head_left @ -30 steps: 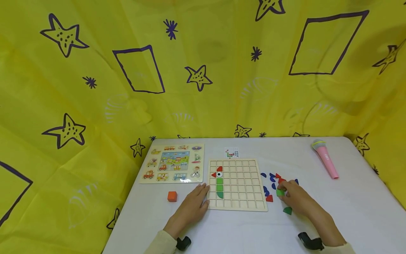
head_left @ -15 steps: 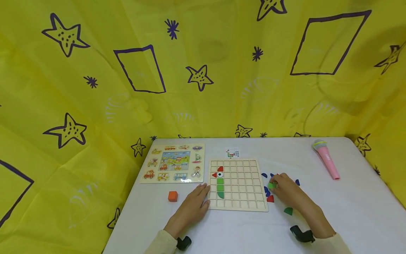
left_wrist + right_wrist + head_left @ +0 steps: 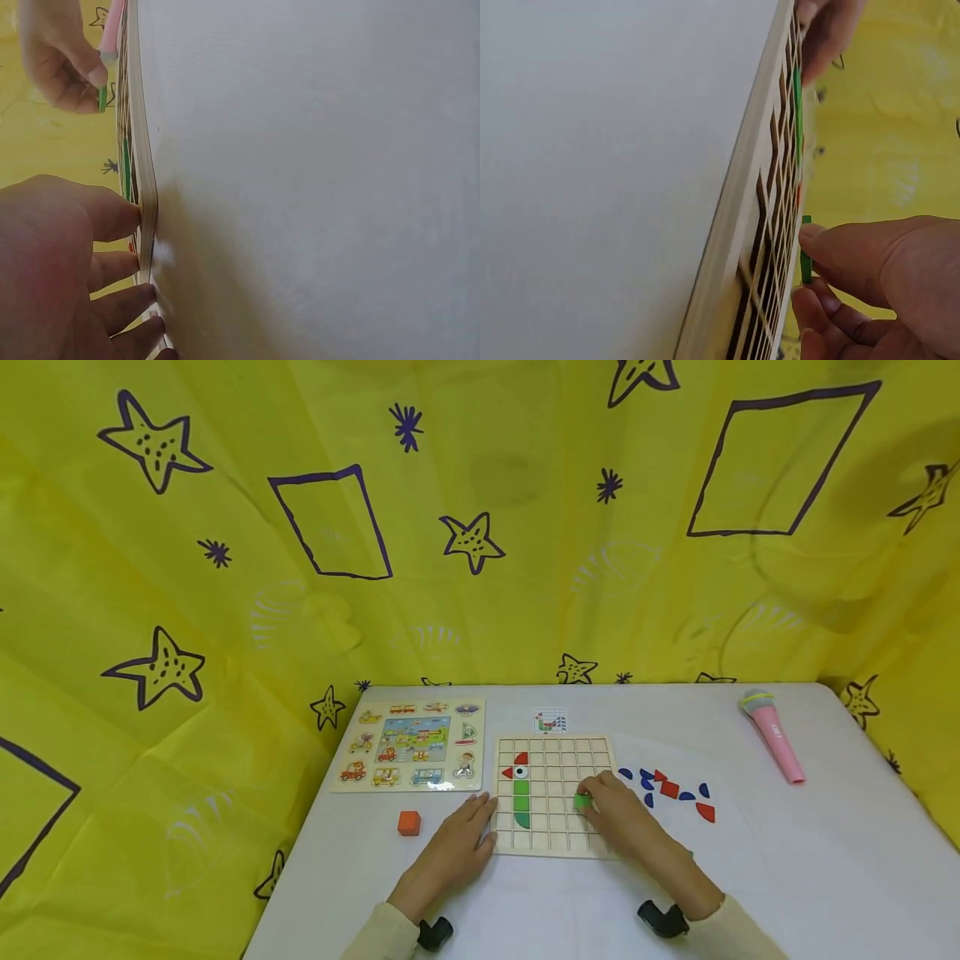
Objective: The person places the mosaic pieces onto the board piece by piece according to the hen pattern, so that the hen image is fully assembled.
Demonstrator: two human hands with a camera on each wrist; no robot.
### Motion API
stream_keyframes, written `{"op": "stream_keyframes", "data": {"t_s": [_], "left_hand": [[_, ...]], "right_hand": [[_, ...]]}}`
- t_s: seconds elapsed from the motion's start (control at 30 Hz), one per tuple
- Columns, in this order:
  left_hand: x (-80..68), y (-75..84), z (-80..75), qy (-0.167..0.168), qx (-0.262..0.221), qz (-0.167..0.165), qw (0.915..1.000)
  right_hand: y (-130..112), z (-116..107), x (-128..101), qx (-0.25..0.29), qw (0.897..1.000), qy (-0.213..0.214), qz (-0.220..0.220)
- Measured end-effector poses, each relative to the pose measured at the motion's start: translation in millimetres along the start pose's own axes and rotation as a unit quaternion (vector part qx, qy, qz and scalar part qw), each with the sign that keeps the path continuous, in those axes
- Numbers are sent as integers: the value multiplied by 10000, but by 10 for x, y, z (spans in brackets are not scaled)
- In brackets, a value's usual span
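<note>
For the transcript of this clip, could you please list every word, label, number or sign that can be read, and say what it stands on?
No text can be read in any view.
Pink microphone: a small dark mark on its handle, too blurred to read.
Vehicle puzzle board: pictures only, no legible words.
Small pattern card behind the grid board: a coloured figure, too small to show any lettering.
Yellow backdrop: drawn stars and quadrilaterals, no writing.

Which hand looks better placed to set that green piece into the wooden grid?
The right hand, most likely. It already pinches the green piece and hovers over the grid board, near the green column. The left hand holds nothing; it rests against the board's left edge.
</note>
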State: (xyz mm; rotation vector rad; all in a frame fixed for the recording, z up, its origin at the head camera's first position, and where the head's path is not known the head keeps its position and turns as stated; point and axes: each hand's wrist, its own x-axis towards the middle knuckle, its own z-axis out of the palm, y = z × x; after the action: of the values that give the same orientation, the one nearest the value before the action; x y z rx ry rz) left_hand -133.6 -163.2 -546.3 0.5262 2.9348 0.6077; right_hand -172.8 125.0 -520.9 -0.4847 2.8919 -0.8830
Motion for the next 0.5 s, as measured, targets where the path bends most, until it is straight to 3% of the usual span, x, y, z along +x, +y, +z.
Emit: {"op": "stream_keyframes", "data": {"t_s": [0.23, 0.5], "left_hand": [[2, -2, 2, 12, -50, -2, 10000], [12, -10, 19, 8, -63, -79, 9999]], "right_hand": [[-283, 198, 54, -18, 9998, -29, -196], [-390, 354, 66, -185, 9979, 38, -619]]}}
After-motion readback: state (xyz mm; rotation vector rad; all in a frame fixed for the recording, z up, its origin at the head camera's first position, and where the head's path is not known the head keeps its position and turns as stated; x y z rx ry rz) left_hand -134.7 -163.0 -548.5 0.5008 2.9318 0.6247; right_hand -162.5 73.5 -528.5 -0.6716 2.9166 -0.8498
